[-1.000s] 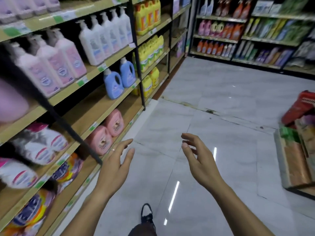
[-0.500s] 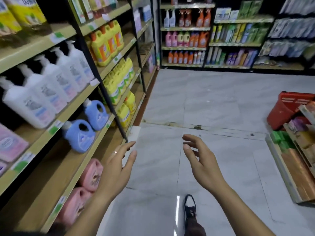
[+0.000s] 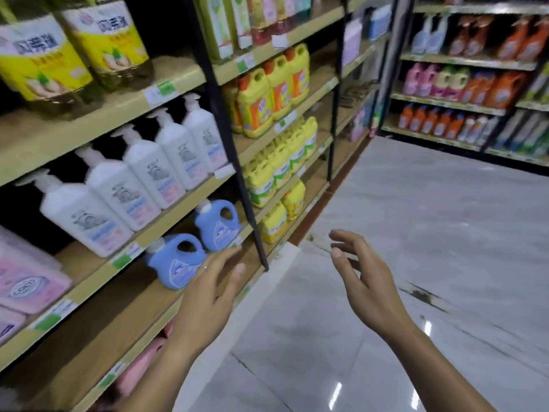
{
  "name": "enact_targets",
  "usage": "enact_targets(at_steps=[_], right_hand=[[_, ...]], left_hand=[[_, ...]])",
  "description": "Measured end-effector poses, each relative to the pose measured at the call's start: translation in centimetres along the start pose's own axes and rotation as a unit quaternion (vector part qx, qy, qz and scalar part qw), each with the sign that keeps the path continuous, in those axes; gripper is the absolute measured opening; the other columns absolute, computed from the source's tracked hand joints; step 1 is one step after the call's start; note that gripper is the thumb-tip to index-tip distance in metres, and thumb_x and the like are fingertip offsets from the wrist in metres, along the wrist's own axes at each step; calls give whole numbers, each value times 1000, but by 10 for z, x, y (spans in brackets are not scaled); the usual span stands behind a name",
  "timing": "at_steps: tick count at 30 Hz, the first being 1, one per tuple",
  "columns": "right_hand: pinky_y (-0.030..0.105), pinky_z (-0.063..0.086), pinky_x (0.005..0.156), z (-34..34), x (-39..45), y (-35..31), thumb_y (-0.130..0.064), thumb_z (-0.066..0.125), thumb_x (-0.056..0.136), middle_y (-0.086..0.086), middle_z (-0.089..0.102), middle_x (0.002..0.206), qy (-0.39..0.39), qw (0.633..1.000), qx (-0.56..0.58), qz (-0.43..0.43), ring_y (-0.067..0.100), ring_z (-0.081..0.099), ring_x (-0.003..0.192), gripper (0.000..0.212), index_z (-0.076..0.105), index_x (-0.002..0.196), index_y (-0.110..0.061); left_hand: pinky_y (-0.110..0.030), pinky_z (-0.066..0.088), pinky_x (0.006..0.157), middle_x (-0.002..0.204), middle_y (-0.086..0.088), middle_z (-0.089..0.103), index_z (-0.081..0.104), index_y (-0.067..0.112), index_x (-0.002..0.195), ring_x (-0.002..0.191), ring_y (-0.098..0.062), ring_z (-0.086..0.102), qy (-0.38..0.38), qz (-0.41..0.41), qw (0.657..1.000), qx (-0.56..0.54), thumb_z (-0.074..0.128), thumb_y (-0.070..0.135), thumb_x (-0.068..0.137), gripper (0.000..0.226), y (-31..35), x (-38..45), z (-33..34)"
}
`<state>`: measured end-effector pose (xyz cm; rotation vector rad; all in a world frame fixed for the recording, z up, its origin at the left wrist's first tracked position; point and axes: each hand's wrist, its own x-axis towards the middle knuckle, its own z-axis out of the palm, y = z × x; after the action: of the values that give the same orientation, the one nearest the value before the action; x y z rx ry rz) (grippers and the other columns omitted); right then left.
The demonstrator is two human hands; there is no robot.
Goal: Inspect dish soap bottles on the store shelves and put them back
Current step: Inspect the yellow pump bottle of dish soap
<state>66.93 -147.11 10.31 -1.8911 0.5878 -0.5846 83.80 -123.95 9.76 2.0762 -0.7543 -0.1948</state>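
Yellow dish soap bottles with orange caps (image 3: 269, 93) stand on a wooden shelf at upper centre. Smaller yellow bottles (image 3: 279, 165) fill the shelf below, and more yellow bottles (image 3: 282, 212) sit lower still. My left hand (image 3: 208, 295) hovers with fingers apart beside the left shelving, just in front of two blue jugs (image 3: 178, 263), holding nothing. Out over the aisle floor my right hand (image 3: 361, 281) is held with fingers spread and slightly curled, also empty. Both hands are well short of the yellow bottles.
White pump bottles (image 3: 142, 176) line the left shelf, with pink packs (image 3: 26, 281) at far left and big yellow jugs (image 3: 74, 46) above. A black shelf post (image 3: 237, 162) divides the bays. Shelving with orange and pink bottles (image 3: 463, 81) closes off the aisle's far end.
The view has moved forward along the aisle and tilted up, bringing the yellow bottles closer. Both hands stay empty and in the same pose. The red basket at right has left the view.
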Motion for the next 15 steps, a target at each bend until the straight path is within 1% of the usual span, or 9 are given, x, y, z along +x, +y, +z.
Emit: enact_targets(at_steps=[2, 4, 5, 7, 8, 9, 11, 12, 15], right_hand=[[11, 49, 98, 16, 39, -4, -37, 53, 109, -19, 65, 136, -38, 999, 6, -17, 0, 60, 128, 34, 60, 142, -31], [10, 49, 97, 39, 76, -11, -40, 52, 108, -19, 66, 134, -76, 996, 16, -36, 1, 61, 127, 35, 60, 142, -33], [12, 49, 97, 52, 94, -15, -40, 52, 108, -19, 66, 134, -93, 994, 20, -48, 1, 62, 126, 35, 59, 142, -34], [20, 52, 97, 81, 129, -28, -41, 53, 107, -20, 65, 135, -128, 989, 26, -70, 1, 62, 126, 37, 59, 143, -35], [23, 52, 97, 97, 145, -37, -43, 52, 107, -20, 65, 136, -143, 986, 27, -85, 0, 62, 126, 38, 58, 144, -35], [23, 52, 97, 112, 159, -46, -44, 52, 107, -20, 65, 137, -155, 982, 29, -102, -1, 61, 127, 40, 58, 145, -35], [21, 52, 98, 139, 184, -64, -45, 51, 107, -21, 63, 138, -180, 974, 33, -129, -3, 59, 129, 42, 56, 146, -34], [19, 52, 97, 151, 195, -75, -46, 50, 106, -22, 63, 137, -194, 970, 34, -141, -4, 58, 128, 42, 56, 147, -35], [17, 52, 96, 185, 225, -112, -48, 49, 107, -25, 60, 140, -239, 953, 29, -183, -8, 57, 128, 41, 52, 147, -42]], left_hand=[[-23, 48, 101, 138, 41, 56, 59, 52, 140, 131, 11, 54, 33, -15, 999, 7, 46, 74, 98, 49, -4, 16, -11], [-16, 49, 97, 138, 38, 58, 59, 53, 140, 130, 9, 56, 73, -31, 997, 16, 48, 70, 102, 43, -13, 31, -27], [-20, 51, 100, 139, 34, 60, 60, 51, 141, 130, 7, 57, 90, -37, 995, 23, 50, 64, 106, 38, -18, 38, -36], [-38, 52, 108, 141, 28, 61, 61, 46, 142, 131, 2, 58, 125, -50, 990, 37, 53, 55, 109, 35, -28, 53, -57], [-42, 51, 110, 141, 28, 62, 61, 45, 141, 132, 0, 59, 146, -53, 987, 40, 53, 55, 109, 35, -32, 60, -69], [-41, 51, 110, 140, 30, 61, 61, 45, 141, 132, 0, 59, 169, -51, 983, 41, 51, 59, 108, 37, -35, 67, -81], [-33, 50, 107, 139, 38, 57, 59, 49, 141, 132, 6, 56, 210, -47, 975, 54, 45, 69, 103, 45, -39, 80, -106], [-28, 49, 105, 139, 40, 55, 57, 52, 141, 131, 9, 54, 225, -46, 971, 60, 43, 71, 103, 45, -38, 86, -117], [-11, 43, 100, 140, 41, 52, 53, 62, 138, 130, 14, 51, 258, -47, 962, 75, 45, 66, 107, 32, -33, 107, -151]])
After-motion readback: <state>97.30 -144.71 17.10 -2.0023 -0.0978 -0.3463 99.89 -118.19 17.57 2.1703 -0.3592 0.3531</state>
